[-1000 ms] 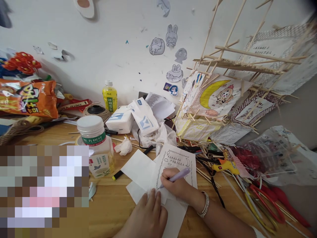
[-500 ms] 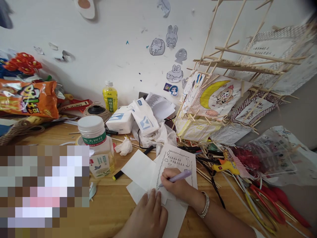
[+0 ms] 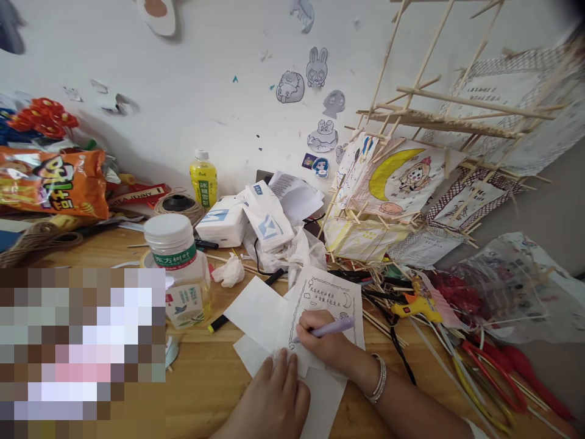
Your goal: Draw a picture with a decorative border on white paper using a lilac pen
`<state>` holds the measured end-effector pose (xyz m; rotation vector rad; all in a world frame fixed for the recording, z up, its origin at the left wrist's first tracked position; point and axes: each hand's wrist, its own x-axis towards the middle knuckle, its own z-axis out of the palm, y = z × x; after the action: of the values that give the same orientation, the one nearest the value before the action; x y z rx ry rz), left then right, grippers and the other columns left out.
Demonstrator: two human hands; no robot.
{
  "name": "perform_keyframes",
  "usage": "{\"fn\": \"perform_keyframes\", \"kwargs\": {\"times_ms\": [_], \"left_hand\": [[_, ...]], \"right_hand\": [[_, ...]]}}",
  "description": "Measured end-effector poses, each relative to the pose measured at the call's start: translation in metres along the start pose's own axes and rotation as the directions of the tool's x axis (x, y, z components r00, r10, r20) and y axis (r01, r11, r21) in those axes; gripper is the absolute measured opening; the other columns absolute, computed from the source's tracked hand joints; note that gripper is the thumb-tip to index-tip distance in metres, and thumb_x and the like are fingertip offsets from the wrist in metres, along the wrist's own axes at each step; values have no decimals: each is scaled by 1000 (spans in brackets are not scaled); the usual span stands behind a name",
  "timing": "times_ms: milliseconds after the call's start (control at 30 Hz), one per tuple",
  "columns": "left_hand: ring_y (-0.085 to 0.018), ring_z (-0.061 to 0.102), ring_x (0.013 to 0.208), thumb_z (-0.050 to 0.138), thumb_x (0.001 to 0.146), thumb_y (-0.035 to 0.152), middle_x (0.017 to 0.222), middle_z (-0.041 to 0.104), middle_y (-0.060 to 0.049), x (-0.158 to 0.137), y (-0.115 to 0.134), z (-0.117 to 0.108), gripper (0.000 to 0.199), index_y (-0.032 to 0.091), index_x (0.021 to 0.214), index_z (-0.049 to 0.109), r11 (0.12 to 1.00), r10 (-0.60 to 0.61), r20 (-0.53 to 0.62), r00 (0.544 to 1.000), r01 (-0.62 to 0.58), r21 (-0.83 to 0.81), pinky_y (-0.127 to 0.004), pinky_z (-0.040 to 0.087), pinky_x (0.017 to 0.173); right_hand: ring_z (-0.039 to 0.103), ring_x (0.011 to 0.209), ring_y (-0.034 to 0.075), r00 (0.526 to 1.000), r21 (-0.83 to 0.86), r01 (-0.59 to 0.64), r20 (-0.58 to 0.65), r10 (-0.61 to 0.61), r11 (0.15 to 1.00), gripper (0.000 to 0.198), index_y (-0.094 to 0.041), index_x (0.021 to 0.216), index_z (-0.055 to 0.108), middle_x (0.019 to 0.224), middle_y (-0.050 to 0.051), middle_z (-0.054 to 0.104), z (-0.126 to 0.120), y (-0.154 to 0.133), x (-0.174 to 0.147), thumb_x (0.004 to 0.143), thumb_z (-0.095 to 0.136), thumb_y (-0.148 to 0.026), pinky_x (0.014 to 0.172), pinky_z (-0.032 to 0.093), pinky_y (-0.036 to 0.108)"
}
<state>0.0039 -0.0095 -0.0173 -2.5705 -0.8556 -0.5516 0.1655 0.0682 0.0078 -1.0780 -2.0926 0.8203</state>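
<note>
On the wooden desk (image 3: 196, 390), front centre: drawn-on sheet (image 3: 322, 289), right hand (image 3: 324, 338) pinching the purple pen (image 3: 337, 325) over its lower left, left hand (image 3: 274, 396) palm down, fingers nearly together, pressing paper, nothing visibly gripped. Sheet should be light, floppy, easily creased or smudged; pin it flat by blank margins. Pen likely light, stiff, smooth; pinch low, near tip.

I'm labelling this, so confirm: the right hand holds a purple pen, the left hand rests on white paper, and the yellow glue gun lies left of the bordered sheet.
Wrong side: the head view shows the yellow glue gun right of the bordered sheet. The right hand does hold a purple pen, and the left hand rests on white paper.
</note>
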Motion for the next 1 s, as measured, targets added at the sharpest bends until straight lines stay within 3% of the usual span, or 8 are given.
{"fn": "perform_keyframes", "kwargs": {"times_ms": [733,1000], "left_hand": [[-35,65,93,65,80,26,101,71,-17,0,0,3,13,13,83,61,1000,-4,-28,1000,5,11,-40,47,70],[-34,65,94,62,82,24,100,70,-17,0,-1,6,11,14,84,60,1000,-5,-42,999,7,26,-40,46,72]], "right_hand": [[28,51,10,999,11,-6,-42,6,1000,29,-21,53,22,51,-7,28,3,4,0,72,43,-13,50,21,25],[31,50,10,996,100,-78,-45,83,992,29,-21,50,27,49,-6,32,4,3,0,72,45,-16,49,25,24]]}}
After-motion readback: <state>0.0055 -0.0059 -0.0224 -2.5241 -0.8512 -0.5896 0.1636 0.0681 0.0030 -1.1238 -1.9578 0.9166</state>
